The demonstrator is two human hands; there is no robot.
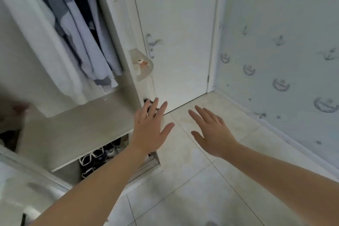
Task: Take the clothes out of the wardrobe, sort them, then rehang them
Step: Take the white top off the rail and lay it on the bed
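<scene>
Above the tiled floor (201, 189), clothes (78, 33) hang in the wardrobe (77, 130) at upper left; my left hand (150, 132) and right hand (214, 135) are empty, fingers (162, 111) spread, so I judge unloading hasn't begun.

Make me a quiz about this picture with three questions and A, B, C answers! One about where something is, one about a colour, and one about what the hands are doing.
1. Where are the shoes?
A. On a chair
B. Under the shelf
C. On a bed

2. What colour is the door?
A. White
B. Red
C. Black

3. What are the left hand and the right hand doing?
A. Holding a hanger
B. Open, holding nothing
C. Making fists

Answers:
1 B, because the shoes sit in the space below the shelf.
2 A, because the door is plain white all over.
3 B, because the fingers of both hands are spread and nothing is in them.
</scene>
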